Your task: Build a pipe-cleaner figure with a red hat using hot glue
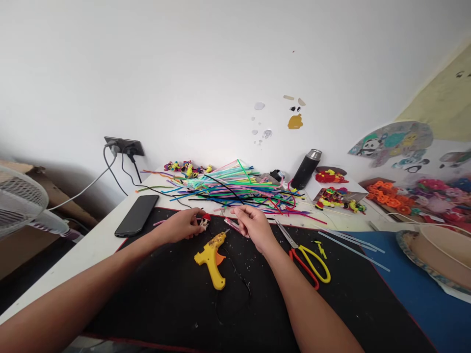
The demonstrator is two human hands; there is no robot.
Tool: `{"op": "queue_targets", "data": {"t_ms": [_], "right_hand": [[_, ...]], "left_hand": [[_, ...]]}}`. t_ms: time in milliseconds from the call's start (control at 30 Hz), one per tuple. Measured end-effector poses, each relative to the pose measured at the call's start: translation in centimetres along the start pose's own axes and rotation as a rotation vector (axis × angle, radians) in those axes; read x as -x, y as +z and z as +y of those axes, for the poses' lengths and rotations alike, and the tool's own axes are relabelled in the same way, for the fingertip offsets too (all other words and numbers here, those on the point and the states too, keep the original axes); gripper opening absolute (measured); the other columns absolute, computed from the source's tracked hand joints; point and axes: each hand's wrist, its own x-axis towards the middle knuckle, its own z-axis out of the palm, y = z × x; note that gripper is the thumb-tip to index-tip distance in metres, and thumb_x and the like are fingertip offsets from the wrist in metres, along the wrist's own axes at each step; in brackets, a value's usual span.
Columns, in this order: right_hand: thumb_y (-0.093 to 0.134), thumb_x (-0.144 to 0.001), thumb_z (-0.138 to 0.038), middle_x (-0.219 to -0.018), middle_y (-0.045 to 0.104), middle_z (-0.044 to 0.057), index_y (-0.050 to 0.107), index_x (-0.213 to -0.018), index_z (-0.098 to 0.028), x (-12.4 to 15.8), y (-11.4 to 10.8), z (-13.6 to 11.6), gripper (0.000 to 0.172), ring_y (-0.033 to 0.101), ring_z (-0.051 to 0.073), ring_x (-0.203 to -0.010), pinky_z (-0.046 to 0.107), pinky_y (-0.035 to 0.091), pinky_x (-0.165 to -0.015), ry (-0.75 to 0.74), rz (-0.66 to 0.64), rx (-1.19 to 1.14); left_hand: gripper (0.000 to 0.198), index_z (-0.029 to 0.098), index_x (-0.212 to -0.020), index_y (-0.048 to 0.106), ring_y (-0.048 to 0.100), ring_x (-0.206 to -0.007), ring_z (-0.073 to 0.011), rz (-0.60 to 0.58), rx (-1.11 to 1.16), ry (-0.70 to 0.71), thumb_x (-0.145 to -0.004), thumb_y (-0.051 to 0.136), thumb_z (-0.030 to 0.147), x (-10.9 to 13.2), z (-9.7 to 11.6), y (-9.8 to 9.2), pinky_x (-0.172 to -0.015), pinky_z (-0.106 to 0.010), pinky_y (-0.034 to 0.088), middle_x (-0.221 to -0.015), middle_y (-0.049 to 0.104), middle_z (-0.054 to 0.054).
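Note:
My left hand is closed around a small craft figure with a red top and white face, held just above the black mat. My right hand pinches a thin pink stick to the right of the figure. A yellow glue gun lies on the mat between and below both hands, nozzle pointing up toward them. A big loose pile of coloured pipe cleaners lies just beyond my hands.
Red-and-yellow scissors lie right of my right hand. A black phone rests at the left, a black flask behind the pile. Finished craft figures sit at the back right, a hat-like bowl far right, a fan far left.

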Motion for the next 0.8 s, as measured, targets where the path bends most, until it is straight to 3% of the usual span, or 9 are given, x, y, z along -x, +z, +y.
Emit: {"op": "queue_targets", "data": {"t_ms": [233, 400, 800], "right_hand": [[0.070, -0.083, -0.057, -0.050, 0.046, -0.008, 0.071, -0.093, -0.017, -0.1, 0.2, 0.4, 0.042, 0.039, 0.008, -0.040, 0.022, 0.025, -0.040, -0.011, -0.005, 0.038], [0.070, -0.083, -0.058, -0.051, 0.046, -0.008, 0.071, -0.094, -0.017, -0.3, 0.1, 0.9, 0.042, 0.040, 0.009, -0.041, 0.022, 0.026, -0.040, -0.022, -0.012, 0.065], [0.067, -0.086, -0.054, -0.050, 0.048, -0.008, 0.069, -0.089, -0.018, -0.3, 0.1, 1.1, 0.036, 0.041, 0.010, -0.041, 0.023, 0.029, -0.042, -0.040, -0.022, 0.115]], "left_hand": [[0.067, 0.015, -0.125, 0.062, 0.065, -0.059, -0.0215, 0.043, -0.126, 0.022, -0.083, 0.056, 0.067, 0.1, -0.3, 0.1, -0.055, -0.030, 0.046, -0.073, 0.069, -0.002], [0.074, 0.014, -0.129, 0.061, 0.065, -0.060, -0.0220, 0.041, -0.090, 0.047, -0.082, 0.055, 0.072, 0.3, -0.3, 0.1, -0.057, -0.031, 0.047, -0.073, 0.069, -0.002], [0.076, 0.013, -0.133, 0.062, 0.063, -0.061, -0.0220, 0.039, -0.034, 0.035, -0.076, 0.062, 0.064, 0.7, -0.6, 0.0, -0.057, -0.030, 0.048, -0.073, 0.067, -0.001]]}}
